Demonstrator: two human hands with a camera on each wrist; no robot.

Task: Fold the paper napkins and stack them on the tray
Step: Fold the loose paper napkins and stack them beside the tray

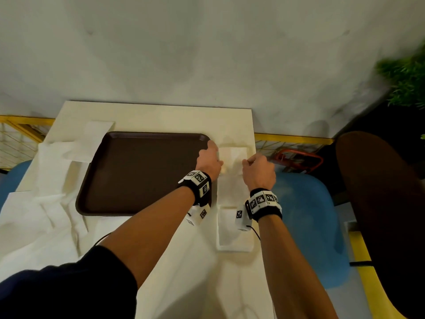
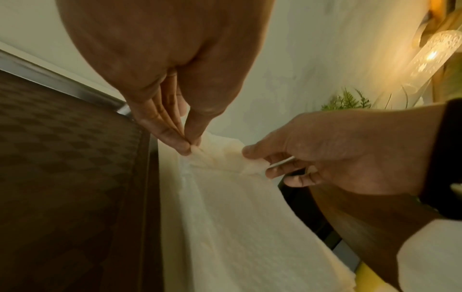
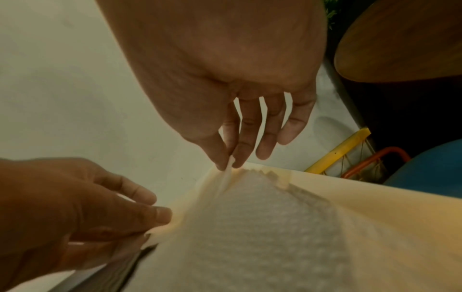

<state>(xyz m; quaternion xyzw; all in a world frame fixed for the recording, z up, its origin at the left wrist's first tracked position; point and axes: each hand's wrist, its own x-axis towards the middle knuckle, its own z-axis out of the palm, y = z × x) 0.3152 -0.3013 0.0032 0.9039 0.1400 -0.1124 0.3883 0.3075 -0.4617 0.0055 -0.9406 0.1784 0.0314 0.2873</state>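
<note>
A white paper napkin (image 1: 232, 157) lies on the table just right of the dark brown tray (image 1: 142, 171). My left hand (image 1: 217, 157) pinches its far left corner beside the tray's far right corner. My right hand (image 1: 247, 161) pinches the far right corner. In the left wrist view the left hand (image 2: 191, 147) has thumb and fingers closed on the lifted napkin (image 2: 237, 217) edge, with the tray (image 2: 75, 177) alongside. The right wrist view shows the right hand (image 3: 230, 162) pinching a thin raised fold of the napkin (image 3: 262, 227). Nothing lies on the tray.
A folded napkin (image 1: 230, 236) lies near my right wrist. Several loose unfolded napkins (image 1: 57, 180) lie left of the tray on the white table (image 1: 161, 116). Blue chairs (image 1: 310, 226), a round brown tabletop (image 1: 379, 203) and a plant (image 1: 407, 81) are at the right.
</note>
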